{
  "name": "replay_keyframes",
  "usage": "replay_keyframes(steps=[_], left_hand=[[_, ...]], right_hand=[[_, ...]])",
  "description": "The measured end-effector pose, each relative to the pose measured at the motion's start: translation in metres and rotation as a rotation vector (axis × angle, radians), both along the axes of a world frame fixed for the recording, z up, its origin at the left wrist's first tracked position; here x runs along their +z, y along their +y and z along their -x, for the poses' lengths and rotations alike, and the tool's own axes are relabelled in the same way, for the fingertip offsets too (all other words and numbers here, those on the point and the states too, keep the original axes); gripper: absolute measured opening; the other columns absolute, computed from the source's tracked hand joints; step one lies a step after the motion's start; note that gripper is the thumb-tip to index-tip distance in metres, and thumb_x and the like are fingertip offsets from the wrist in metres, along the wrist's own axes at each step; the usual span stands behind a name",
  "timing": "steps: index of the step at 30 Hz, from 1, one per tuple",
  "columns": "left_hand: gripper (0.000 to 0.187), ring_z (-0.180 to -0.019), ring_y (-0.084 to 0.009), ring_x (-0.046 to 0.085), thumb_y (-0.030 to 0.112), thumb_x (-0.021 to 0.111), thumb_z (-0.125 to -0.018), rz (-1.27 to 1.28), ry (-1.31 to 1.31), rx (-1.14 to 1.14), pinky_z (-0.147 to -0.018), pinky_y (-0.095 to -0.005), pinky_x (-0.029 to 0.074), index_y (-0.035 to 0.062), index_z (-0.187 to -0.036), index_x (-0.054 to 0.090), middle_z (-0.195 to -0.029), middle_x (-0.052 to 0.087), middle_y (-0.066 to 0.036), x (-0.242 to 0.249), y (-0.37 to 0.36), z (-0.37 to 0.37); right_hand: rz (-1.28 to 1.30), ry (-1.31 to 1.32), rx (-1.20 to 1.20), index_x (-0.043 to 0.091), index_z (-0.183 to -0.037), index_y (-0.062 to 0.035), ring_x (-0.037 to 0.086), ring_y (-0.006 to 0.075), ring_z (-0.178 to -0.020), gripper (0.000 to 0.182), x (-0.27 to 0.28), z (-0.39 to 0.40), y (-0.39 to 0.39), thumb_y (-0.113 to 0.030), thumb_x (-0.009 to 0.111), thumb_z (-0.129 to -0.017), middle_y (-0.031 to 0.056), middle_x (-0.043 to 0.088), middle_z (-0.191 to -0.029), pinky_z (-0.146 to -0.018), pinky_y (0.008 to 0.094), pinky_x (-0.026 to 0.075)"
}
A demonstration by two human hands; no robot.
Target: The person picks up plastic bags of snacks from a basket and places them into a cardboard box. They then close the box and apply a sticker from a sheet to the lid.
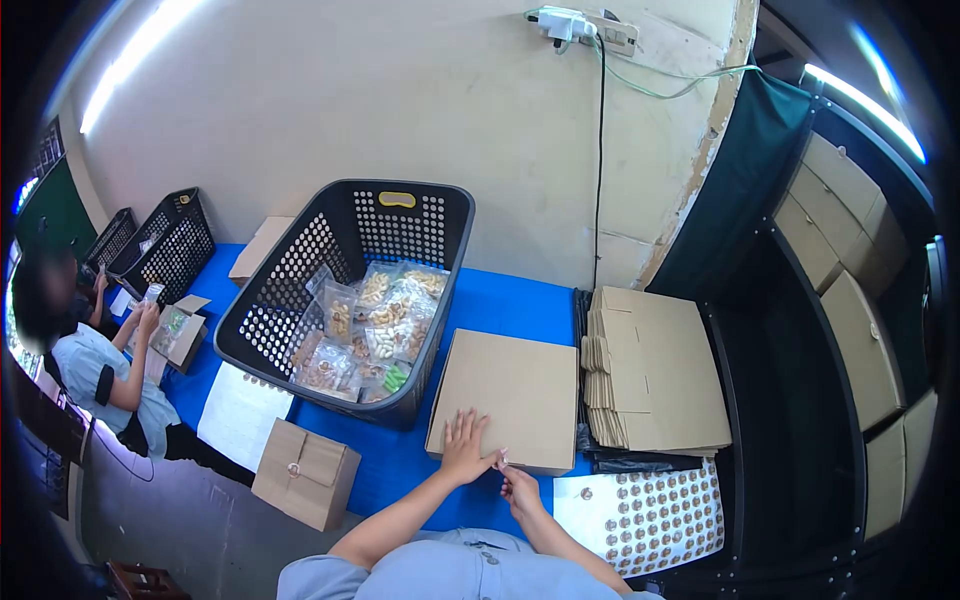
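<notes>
A closed flat cardboard box (510, 390) lies in front of me on the blue-covered table. My left hand (465, 447) rests on its top near the front left corner, fingers spread and thumb reaching toward my other hand. At the box's front edge my right hand (520, 490) is closed in a pinch on a small pale piece that looks like a sticker (502, 460). A white sheet of round brown stickers (640, 515) lies to the right, its upper left part without stickers.
A black perforated basket (445, 300) holding several clear bags of snacks (385, 340) stands left of the box. Flattened cartons (665, 370) are stacked at right. A sealed carton (305, 475) sits at the table's front edge. Another person (115, 380) works at far left. Shelves (850, 330) hold cartons.
</notes>
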State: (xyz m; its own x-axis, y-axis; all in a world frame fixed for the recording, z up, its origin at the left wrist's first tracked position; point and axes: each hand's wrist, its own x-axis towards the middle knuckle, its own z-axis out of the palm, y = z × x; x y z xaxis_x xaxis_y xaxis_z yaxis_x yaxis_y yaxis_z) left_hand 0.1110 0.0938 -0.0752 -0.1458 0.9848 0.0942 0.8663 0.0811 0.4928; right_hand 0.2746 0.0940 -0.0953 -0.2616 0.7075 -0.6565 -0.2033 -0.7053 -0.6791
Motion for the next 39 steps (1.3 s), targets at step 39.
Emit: replay_keyframes(steps=[39], left_hand=[[0.083,-0.145,-0.0383,0.004,0.052,0.064,-0.081,0.086,-0.042,-0.024,-0.115,-0.0542,0.0,0.0202,-0.148,0.028,-0.155,0.015,-0.018,-0.004,0.004,0.005]], right_hand=[[-0.433,-0.216,0.038,0.069,-0.084,-0.0003,0.046,0.0035,-0.054,0.017,-0.007,0.0,0.002,-0.016,0.074,-0.083,-0.0036,0.058,-0.064,-0.049,0.0186,0.035]])
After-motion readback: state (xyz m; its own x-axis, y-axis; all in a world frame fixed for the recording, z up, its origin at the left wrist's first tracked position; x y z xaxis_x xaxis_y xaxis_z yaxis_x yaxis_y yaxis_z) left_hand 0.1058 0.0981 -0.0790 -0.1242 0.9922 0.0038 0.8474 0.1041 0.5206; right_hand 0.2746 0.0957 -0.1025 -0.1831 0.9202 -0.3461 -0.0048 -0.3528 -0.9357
